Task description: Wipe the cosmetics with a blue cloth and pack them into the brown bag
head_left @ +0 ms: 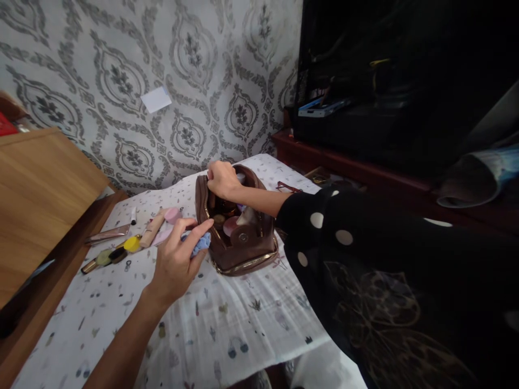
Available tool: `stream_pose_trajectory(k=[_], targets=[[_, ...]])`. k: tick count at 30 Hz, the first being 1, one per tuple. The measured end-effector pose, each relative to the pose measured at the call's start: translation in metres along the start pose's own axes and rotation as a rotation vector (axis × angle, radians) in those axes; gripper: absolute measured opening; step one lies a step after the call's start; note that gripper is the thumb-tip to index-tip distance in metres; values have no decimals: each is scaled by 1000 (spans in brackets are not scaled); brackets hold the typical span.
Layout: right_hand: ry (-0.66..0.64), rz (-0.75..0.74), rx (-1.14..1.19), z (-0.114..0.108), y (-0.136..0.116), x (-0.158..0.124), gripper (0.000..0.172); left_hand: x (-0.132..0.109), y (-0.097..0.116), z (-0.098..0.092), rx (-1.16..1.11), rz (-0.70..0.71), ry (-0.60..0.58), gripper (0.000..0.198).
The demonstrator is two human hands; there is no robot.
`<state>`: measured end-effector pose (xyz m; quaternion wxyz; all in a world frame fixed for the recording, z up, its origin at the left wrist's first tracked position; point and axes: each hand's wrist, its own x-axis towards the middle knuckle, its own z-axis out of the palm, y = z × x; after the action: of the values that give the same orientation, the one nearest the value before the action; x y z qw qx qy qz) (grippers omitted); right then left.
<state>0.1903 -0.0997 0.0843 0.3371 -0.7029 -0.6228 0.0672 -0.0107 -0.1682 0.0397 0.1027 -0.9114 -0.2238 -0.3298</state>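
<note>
A brown leather cosmetic bag (243, 259) with gold zips stands unzipped on the cloth, several make-up items showing inside. Over its far left rim is my right hand (223, 180), fingers curled at the edge of the opening. In front of the bag's left side, my left hand (178, 259) pinches a blue bunched-up piece of cloth (201, 244). Left of the bag lie a pink round container (172, 215), a beige tube (153, 229), a yellow-capped item (132, 243), a dark round item (118, 254) and a rose-coloured tube (108, 234).
A white patterned cloth (227, 319) covers the table. On the left stands a wooden box-like piece (52, 189). Red-framed glasses (288, 187) lie behind the bag, near a dark red cabinet (344, 167). A patterned wall (190, 81) closes off the back.
</note>
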Motion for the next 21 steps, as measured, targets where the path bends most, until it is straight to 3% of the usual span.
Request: stream_pose_trajectory(k=[5, 21], targets=[[-10, 40, 29, 0, 0, 1, 33, 0, 0, 0, 1, 10, 2, 36], [-48, -60, -81, -3, 5, 7, 40, 2, 2, -2, 33, 9, -2, 33]])
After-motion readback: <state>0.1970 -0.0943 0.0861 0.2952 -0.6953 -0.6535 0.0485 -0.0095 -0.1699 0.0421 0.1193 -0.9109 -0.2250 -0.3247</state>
